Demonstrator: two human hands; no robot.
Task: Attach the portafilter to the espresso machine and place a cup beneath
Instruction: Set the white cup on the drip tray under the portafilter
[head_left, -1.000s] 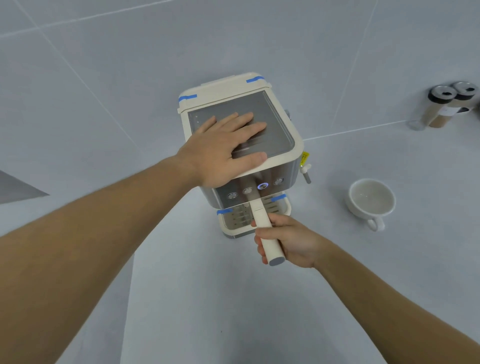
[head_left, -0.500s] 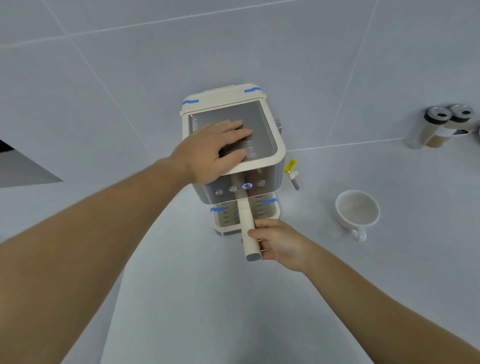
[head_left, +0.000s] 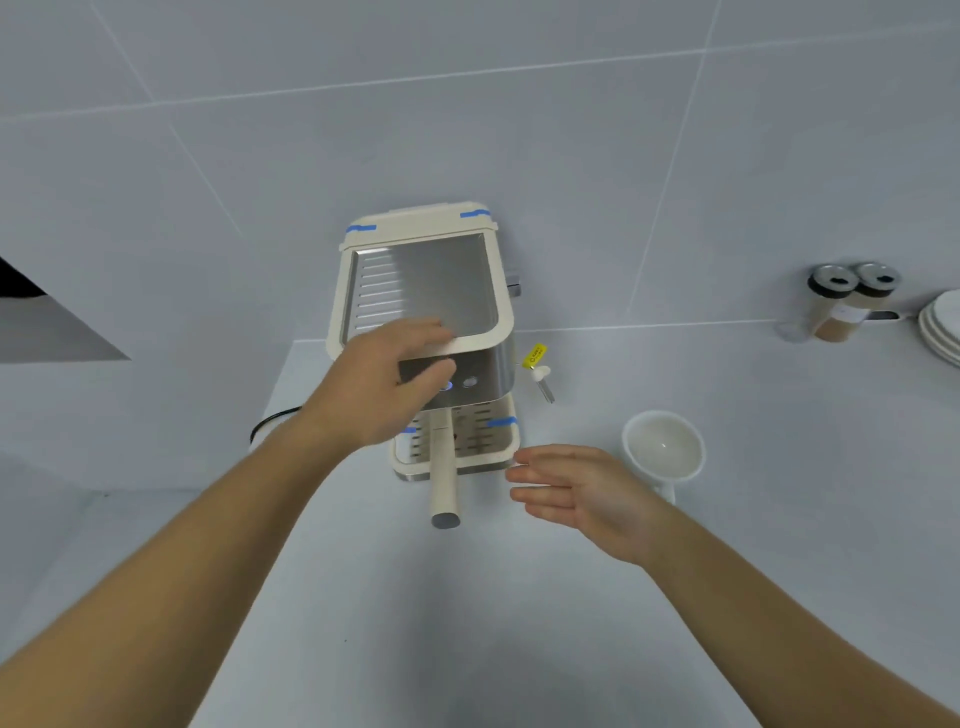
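At two o'clock from the espresso machine (head_left: 423, 291) sits the cup (head_left: 663, 448); portafilter (head_left: 443, 475) seated, right hand (head_left: 582, 493) and left hand (head_left: 382, 382) both empty. A hasty reach could topple it.

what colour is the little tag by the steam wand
Yellow: the tag hangs just above the steam wand, clearest in the head view.

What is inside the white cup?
Nothing that I can see. The cup stands on the counter to the right of the coffee machine, and its inside looks bare and white, with one small shiny spot. The right hand covers only part of its handle.
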